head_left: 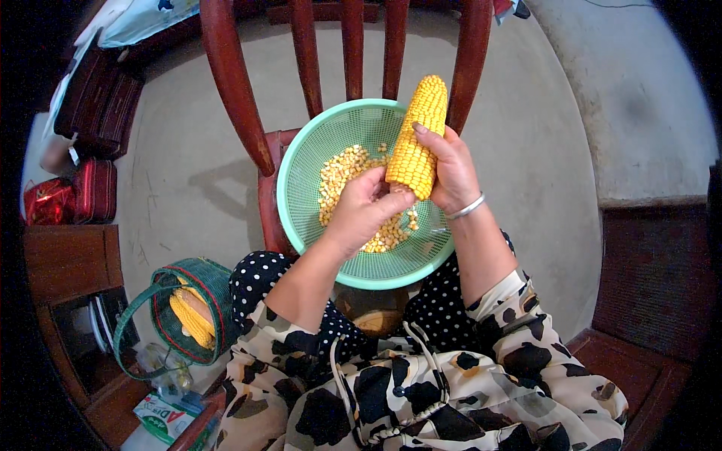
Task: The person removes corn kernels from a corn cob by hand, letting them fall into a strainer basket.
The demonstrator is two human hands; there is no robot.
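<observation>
A large ear of yellow corn [426, 105] tilts over a mint-green plastic colander [283, 188]. My right hand [456, 174], with a silver bangle on its wrist, wraps round the ear from the right, thumb across the kernels. The fingers of my left hand [359, 216] are closed on the ear's lower end, where a short stretch of bare cob [398, 189] shows. Below both hands, loose yellow kernels [340, 177] lie in the bottom of the colander; my hands hide part of them.
The colander rests on a dark red wooden chair [232, 75]. At lower left stands a green woven basket [226, 301] holding ears of corn [191, 319]. Near it are a plastic bag [167, 368] and a green-and-white box [167, 415]. A red case [95, 190] sits at far left.
</observation>
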